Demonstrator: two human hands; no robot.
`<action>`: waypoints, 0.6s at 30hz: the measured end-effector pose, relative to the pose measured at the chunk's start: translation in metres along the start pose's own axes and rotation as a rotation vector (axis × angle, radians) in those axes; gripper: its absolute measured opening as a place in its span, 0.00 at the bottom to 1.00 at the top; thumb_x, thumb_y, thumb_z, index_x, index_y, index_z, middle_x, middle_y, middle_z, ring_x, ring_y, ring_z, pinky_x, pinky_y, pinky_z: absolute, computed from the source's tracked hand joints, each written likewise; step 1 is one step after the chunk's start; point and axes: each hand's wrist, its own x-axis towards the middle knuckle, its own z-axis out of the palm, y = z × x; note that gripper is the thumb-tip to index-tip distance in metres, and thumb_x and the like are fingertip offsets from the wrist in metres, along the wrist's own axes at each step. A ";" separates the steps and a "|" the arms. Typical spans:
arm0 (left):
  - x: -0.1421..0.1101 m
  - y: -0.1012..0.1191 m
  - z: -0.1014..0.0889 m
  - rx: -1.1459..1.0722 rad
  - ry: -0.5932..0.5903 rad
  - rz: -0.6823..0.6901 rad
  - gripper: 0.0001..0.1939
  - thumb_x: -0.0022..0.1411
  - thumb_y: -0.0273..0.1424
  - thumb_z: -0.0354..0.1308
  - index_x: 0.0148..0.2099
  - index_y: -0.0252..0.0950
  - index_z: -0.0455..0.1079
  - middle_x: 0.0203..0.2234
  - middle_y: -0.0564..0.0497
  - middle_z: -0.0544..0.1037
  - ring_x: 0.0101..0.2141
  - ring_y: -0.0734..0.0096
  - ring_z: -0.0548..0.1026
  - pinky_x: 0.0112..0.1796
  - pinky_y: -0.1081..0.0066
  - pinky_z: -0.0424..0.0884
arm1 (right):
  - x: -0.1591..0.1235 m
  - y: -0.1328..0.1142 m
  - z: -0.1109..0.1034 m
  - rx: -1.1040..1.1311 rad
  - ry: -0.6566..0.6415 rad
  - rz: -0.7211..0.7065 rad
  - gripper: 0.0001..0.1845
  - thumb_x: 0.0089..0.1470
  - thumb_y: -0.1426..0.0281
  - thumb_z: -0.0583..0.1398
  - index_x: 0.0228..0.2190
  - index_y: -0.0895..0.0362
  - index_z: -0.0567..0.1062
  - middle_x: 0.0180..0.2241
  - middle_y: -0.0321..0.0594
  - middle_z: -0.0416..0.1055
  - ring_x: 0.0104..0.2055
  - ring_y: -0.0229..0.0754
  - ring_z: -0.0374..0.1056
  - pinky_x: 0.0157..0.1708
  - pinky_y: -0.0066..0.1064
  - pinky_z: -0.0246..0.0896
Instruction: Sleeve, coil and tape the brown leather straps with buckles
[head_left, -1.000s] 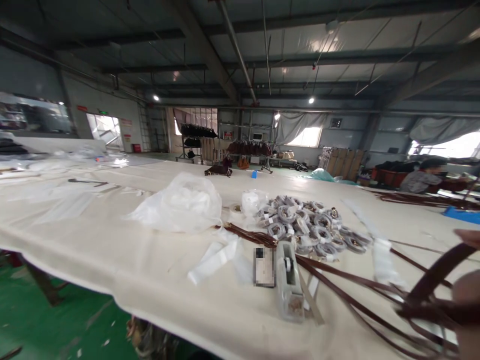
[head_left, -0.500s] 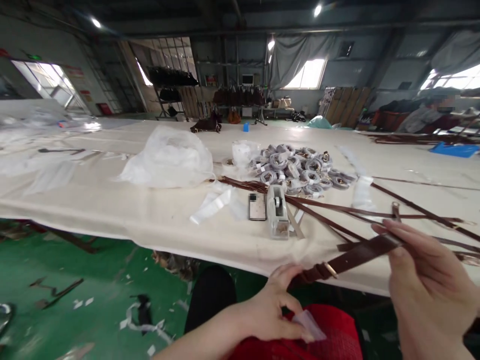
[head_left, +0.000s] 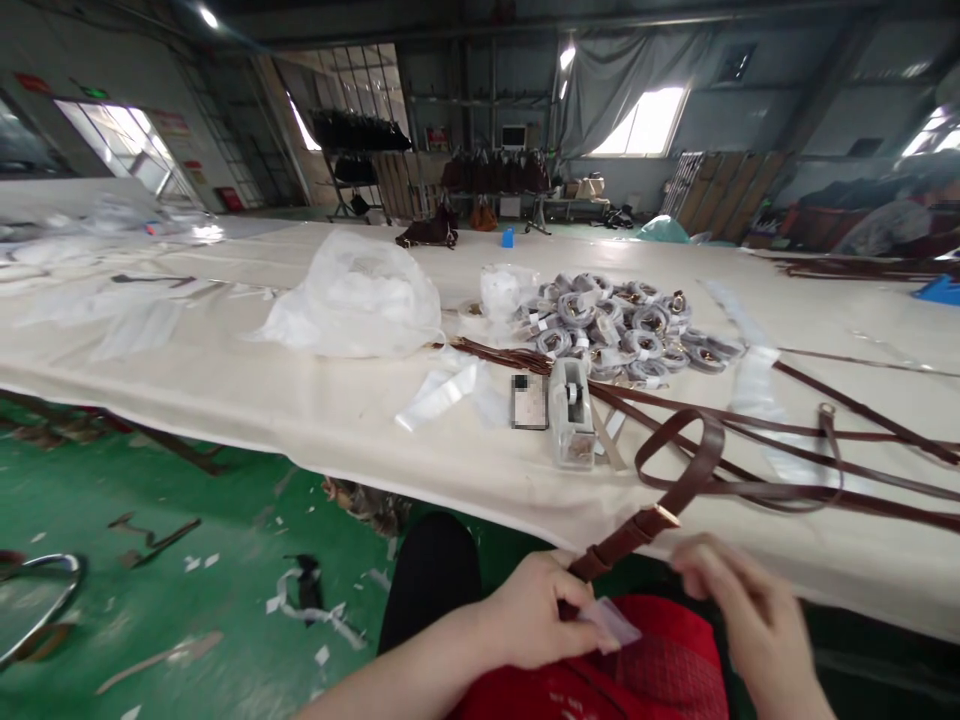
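My left hand [head_left: 544,615] is closed on the buckle end of a brown leather strap [head_left: 679,480], low in the view over my red lap. A small clear plastic sleeve [head_left: 611,622] is also pinched under its thumb. The strap arches up in a loop over the table edge and runs off to the right. My right hand [head_left: 750,615] is blurred by motion just right of the strap end, fingers curled, with nothing clearly in it.
On the long cream table [head_left: 300,420] lie more brown straps [head_left: 862,440], a pile of wrapped coiled straps [head_left: 615,325], a tape dispenser [head_left: 571,410], a small dark card [head_left: 529,400], white strips [head_left: 439,395] and a plastic bag [head_left: 352,300]. Another person [head_left: 892,220] sits far right.
The view has tilted down. My right hand has let go of the strap and dropped beside my left hand; the strap now curls into a loop above the table edge.
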 end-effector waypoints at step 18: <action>-0.006 0.010 0.003 0.016 -0.152 0.002 0.32 0.52 0.64 0.57 0.32 0.41 0.82 0.23 0.50 0.75 0.28 0.68 0.71 0.35 0.71 0.69 | -0.009 -0.020 0.065 0.329 -0.326 0.105 0.17 0.57 0.52 0.62 0.33 0.51 0.81 0.43 0.45 0.76 0.49 0.51 0.71 0.52 0.39 0.67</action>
